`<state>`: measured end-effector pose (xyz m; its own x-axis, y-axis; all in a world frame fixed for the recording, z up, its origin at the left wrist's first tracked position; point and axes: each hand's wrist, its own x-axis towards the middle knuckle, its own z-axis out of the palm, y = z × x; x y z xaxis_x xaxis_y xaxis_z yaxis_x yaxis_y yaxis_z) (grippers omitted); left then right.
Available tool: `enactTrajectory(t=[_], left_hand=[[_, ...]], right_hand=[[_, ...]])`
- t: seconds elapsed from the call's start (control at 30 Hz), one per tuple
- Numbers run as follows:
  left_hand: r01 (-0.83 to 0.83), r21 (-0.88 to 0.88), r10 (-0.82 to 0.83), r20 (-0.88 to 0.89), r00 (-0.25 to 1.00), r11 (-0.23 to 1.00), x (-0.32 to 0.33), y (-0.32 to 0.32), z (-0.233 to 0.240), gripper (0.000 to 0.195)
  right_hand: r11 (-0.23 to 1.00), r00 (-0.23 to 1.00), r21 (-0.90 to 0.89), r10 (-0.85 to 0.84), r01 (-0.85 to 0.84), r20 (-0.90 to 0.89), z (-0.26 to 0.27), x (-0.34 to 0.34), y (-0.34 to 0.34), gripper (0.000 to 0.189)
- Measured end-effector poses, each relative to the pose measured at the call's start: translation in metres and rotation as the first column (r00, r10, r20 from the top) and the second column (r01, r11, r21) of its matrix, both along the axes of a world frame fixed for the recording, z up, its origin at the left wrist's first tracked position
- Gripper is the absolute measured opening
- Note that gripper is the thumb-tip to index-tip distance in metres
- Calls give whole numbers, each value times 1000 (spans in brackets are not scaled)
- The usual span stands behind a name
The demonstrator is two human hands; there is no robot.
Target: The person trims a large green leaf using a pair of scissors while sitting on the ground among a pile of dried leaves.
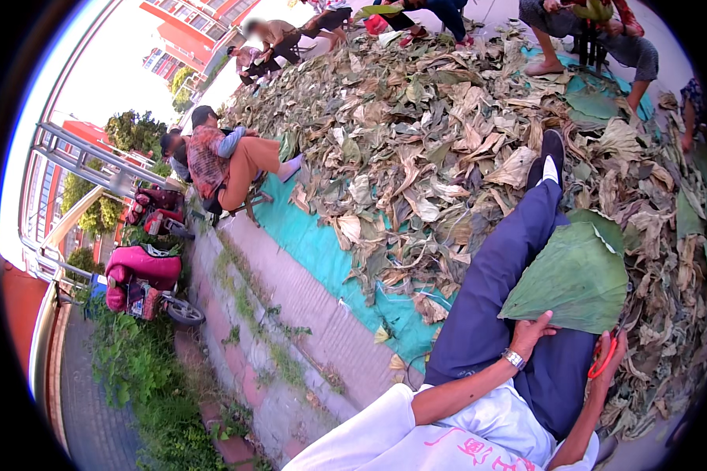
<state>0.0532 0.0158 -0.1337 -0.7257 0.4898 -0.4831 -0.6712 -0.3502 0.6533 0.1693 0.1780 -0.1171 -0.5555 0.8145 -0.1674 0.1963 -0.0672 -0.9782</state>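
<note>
A folded green lotus leaf lies over my thighs, its fan shape pointing away from my body. My left hand, with a metal-banded watch on the wrist, grips the leaf's near edge between thumb and fingers. In my right hand is a pair of scissors with orange-red handles, close to the leaf's right corner. The scissor blades are mostly hidden, so I cannot tell how far apart they are. Dark trousers cover my outstretched legs beneath the leaf.
A large heap of dry lotus leaves spreads ahead and to my right on a green tarp. Several people sit around it on low stools. Parked two-wheelers, weeds and a metal railing line the left side.
</note>
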Motion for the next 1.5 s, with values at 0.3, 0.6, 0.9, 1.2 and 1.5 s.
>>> enactTrajectory(t=[0.3,0.6,0.9,1.2,1.5], left_hand=[[-6,-98,-7,-131,991,995,1,10,-10,24],[-91,-87,70,-214,974,992,3,28,-10,24],[-155,-141,130,-173,976,978,-6,18,0,25],[-106,-157,76,-185,980,982,-3,33,-6,24],[-73,-173,40,-186,982,982,-6,33,5,28]], right_hand=[[997,997,22,-69,68,28,-5,-6,1,8],[989,991,65,-135,136,-8,7,-24,2,17],[999,999,-22,-38,38,27,1,-33,4,7],[997,996,0,-79,79,46,0,-23,10,12],[995,996,-54,-81,79,-40,15,-26,1,12]])
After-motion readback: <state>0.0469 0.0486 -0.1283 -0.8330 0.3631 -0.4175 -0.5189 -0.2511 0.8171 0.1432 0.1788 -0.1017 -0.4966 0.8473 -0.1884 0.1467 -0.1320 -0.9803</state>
